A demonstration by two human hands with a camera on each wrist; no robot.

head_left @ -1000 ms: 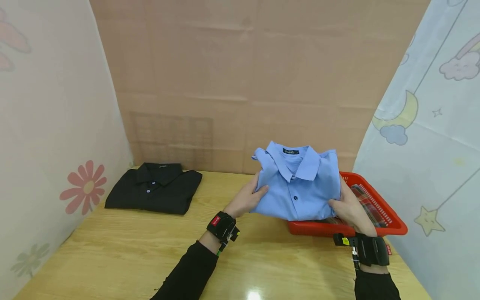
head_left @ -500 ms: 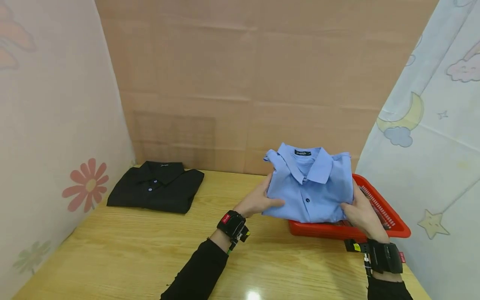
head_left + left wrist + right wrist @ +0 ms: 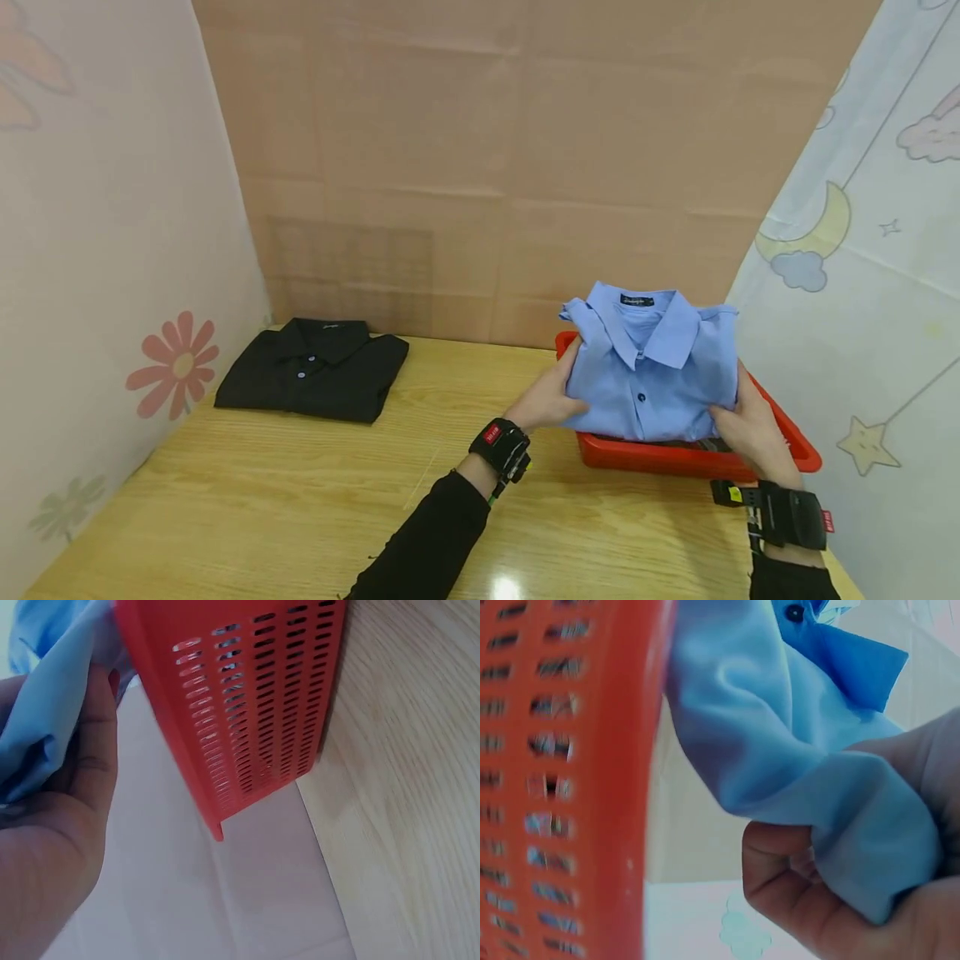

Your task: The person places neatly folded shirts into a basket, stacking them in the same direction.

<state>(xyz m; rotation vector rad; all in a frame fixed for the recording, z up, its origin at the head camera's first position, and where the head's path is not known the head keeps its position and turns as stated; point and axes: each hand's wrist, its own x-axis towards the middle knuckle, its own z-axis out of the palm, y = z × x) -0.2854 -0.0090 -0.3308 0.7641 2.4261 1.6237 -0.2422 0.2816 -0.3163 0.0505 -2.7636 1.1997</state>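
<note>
A folded light blue shirt (image 3: 645, 392), collar up and dark label showing, is held over the red basket (image 3: 637, 456) in the head view. My left hand (image 3: 551, 396) grips its left side, thumb on the front and fingers behind. On the opposite side my right hand (image 3: 753, 425) pinches the shirt's edge the same way. In the left wrist view the blue cloth (image 3: 49, 705) is bunched between thumb and fingers beside the basket's slotted wall (image 3: 247, 705). The right wrist view shows the cloth (image 3: 877, 825) curling out of the right hand's grip, above the basket's rim.
A folded black shirt (image 3: 318, 367) lies on the wooden table (image 3: 285, 500) at the back left. Patterned cloth shows through the basket's slots (image 3: 551, 746). A brown paper backdrop (image 3: 480, 167) stands behind, with printed sheets at both sides.
Both hands have carried the blue shirt to the right, from beside and partly over the red basket to squarely over it. The black shirt stays where it was.
</note>
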